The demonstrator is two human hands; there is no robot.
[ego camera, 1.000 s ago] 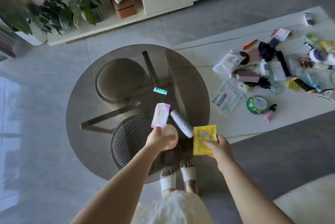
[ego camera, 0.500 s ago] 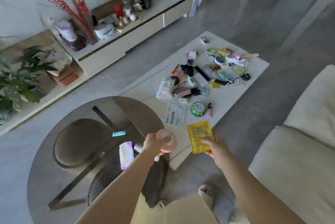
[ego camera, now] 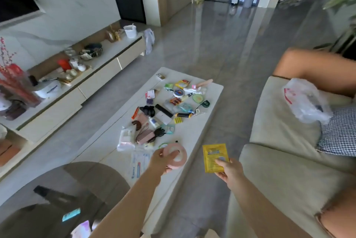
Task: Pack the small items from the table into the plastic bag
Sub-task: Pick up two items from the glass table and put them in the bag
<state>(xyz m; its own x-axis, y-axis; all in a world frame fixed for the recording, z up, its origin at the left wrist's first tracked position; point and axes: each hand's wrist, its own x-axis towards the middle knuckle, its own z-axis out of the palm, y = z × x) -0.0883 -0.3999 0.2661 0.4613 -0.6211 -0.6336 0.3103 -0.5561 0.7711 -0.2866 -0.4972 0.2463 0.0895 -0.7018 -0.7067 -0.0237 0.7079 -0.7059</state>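
Note:
My left hand (ego camera: 161,161) grips a pink roll of tape (ego camera: 178,155) above the near end of the white coffee table (ego camera: 194,133). My right hand (ego camera: 229,172) pinches a yellow sachet (ego camera: 214,155) by its lower edge, over the gap between table and sofa. A clear plastic bag (ego camera: 306,101) with red print lies on the lap of a person seated on the sofa at the right. Many small items are scattered over the table's middle and far end, among them a black hair claw (ego camera: 148,110) and a green avocado-shaped piece (ego camera: 197,98).
A round dark glass table (ego camera: 48,199) at the lower left carries a teal item (ego camera: 71,214) and a pink packet (ego camera: 81,230). A beige sofa (ego camera: 285,170) fills the right. A low white cabinet (ego camera: 81,83) runs along the left wall. Grey floor lies beyond.
The view has swung up and to the right, from the glass table to the coffee table and sofa. Both hands kept their items and now hover nearer the sofa and bag.

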